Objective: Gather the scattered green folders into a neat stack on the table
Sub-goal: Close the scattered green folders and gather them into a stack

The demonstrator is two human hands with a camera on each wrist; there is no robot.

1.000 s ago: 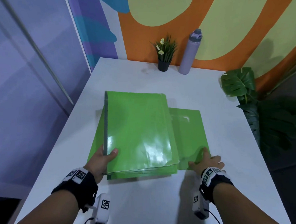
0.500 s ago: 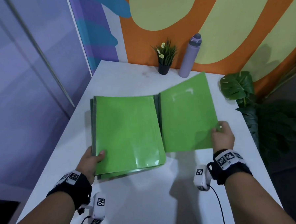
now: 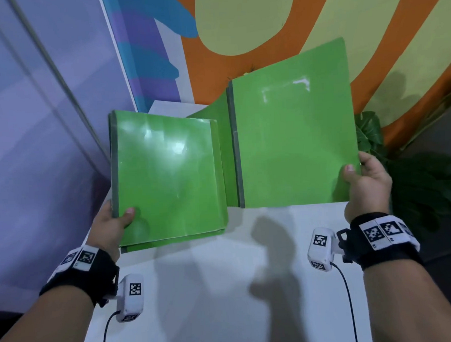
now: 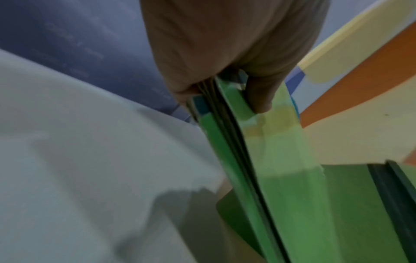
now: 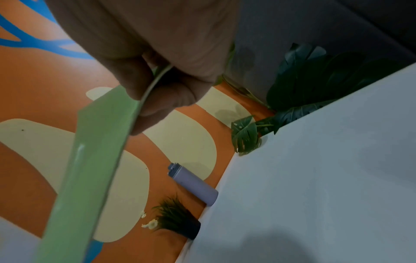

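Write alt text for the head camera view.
Two hands hold green folders above a white table: the left hand grips a stack of folders, the right hand pinches a single folder raised upright beside it. A colourful wall is behind.

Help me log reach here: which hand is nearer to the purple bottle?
Right. The right hand holds a folder on the bottle's side of the table; the left hand grips the stack at the opposite edge.

Bottle (image 5: 193, 185), potted plant (image 5: 178, 222) along far edge
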